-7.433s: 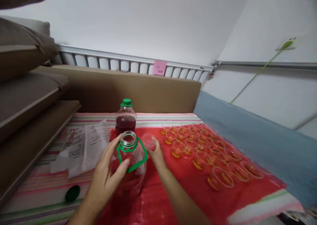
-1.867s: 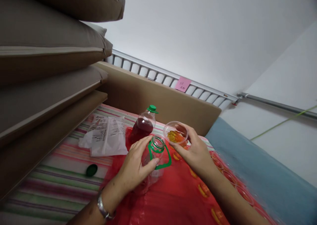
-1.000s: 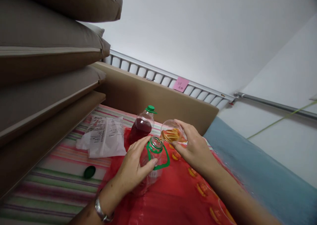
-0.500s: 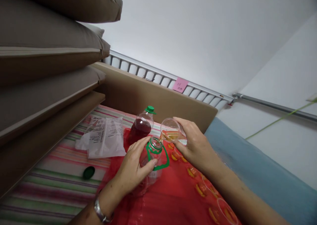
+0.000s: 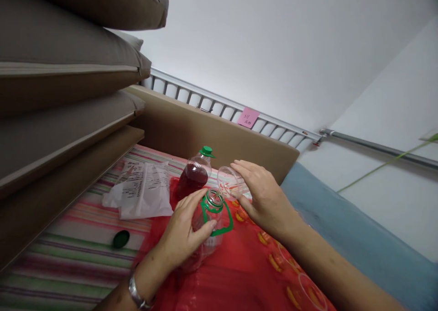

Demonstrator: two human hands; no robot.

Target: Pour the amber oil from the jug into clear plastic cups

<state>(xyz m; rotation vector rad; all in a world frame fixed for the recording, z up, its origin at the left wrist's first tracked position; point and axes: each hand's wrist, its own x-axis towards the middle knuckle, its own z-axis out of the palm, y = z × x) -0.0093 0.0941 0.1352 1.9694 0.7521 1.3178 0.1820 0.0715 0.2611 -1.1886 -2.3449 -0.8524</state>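
My left hand (image 5: 186, 229) is wrapped round a clear plastic bottle (image 5: 214, 240) with a green neck ring and green handle. Its mouth is uncapped. In my right hand (image 5: 262, 192) is a clear plastic cup (image 5: 229, 183), tipped on its side toward the bottle, its rim right by the mouth. Only a little liquid shows in the cup. Behind the left hand stands a second bottle (image 5: 193, 178) of dark red liquid, closed with a green cap. A loose dark green cap (image 5: 121, 239) lies on the striped cloth at left.
Several clear cups, one of them (image 5: 312, 292) near the front, line the right side of the red plastic sheet (image 5: 236, 274). A printed white plastic bag (image 5: 145, 190) lies left of the bottles. Stacked cushions (image 5: 68, 92) fill the left; a board (image 5: 212, 135) stands behind.
The cup in my right hand has tilted further and shifted slightly left; its amber liquid has mostly drained out. My left hand still holds the bottle in the same place.
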